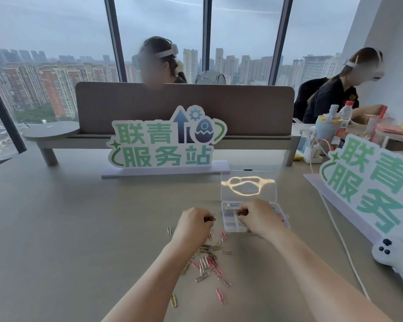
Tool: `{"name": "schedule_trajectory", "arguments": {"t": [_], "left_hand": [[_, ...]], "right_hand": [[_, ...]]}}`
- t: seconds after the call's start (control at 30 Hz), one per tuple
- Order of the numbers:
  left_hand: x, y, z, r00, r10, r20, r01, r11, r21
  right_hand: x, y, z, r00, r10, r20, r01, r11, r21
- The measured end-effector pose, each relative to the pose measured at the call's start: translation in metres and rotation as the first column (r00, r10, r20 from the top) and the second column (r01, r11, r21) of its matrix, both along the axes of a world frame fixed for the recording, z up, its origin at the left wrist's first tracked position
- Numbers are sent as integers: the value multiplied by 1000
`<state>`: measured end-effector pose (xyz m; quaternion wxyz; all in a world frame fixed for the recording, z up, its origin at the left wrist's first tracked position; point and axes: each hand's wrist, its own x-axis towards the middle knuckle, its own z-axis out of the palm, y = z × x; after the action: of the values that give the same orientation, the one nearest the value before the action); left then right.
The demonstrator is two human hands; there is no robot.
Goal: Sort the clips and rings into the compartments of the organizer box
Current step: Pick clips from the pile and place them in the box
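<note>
A clear plastic organizer box (286, 223) lies on the grey table, its lid (249, 187) standing open behind it. My right hand (257, 216) hovers over the box's left compartments and pinches a small bunch of dark clips (241, 212). My left hand (192, 225) sits just left of the box, fingers curled round a few dark clips (210, 219). Several loose paper clips (207, 261) in pink, gold and silver lie scattered on the table below my hands. The box's contents are mostly hidden by my right hand.
A green-lettered sign (163, 142) stands behind the box, and a second sign (377, 182) stands at the right. A white cable (340, 238) and a white controller (391, 254) lie at the right. Two people sit beyond a desk divider (184, 108).
</note>
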<state>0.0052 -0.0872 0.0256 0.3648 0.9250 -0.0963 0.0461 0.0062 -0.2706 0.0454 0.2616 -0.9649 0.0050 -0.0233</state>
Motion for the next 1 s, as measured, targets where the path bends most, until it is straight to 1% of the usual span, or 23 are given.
{"name": "schedule_trajectory", "arguments": {"t": [0.13,0.27,0.5,0.77,0.9,1.0], "left_hand": [[11,-15,5,999,-41,-22,41,999,14],[21,-26,6,999,-51,-16,51,999,6],[37,-43,10,999,-45,-3,44,999,-28],[46,-59,5,999,-39,-3,39,998,-54],[48,-64,0,999,-41,-3,41,999,-36],[48,-66,-3,999,-44,3,44,999,-30]], "right_hand": [[5,-7,5,998,-16,-59,12,997,-78],[14,-7,2,999,3,-55,-6,998,-55],[17,-5,-7,999,25,-37,-29,992,-122],[13,-3,-9,1000,5,-18,-7,995,-99],[15,-6,-10,999,5,-43,-8,997,-71],[18,-9,-11,998,9,-57,-13,997,-81]]}}
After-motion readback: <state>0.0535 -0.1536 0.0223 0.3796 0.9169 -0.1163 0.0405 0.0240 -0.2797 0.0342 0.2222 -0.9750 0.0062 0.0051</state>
